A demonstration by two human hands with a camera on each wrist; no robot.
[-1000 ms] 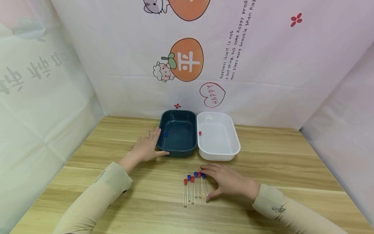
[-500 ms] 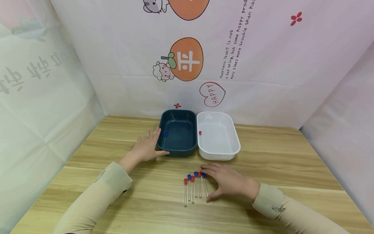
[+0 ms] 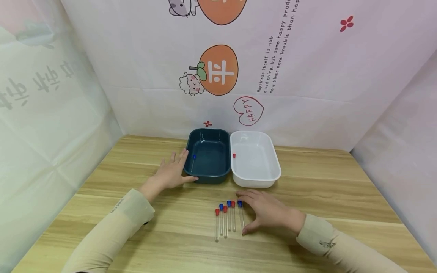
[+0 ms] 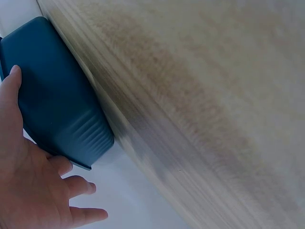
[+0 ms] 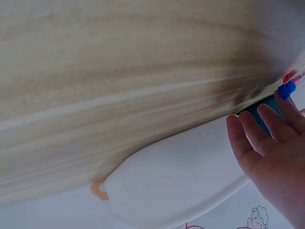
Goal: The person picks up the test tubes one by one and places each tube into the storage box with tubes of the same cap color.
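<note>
On the wooden table (image 3: pixel 324 174), a blue-capped tube (image 3: pixel 241 217) lies pinched lengthwise between wide-set fingers (image 3: pixel 246 195) of the right hand (image 3: pixel 269 212).

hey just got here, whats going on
A person's left hand rests against the dark tray while the right hand holds a blue-capped tube between finger and thumb. Five more tubes, three red-capped and two blue-capped, lie beside it. A blue cap shows in the dark tray, a red cap in the white tray.
</note>
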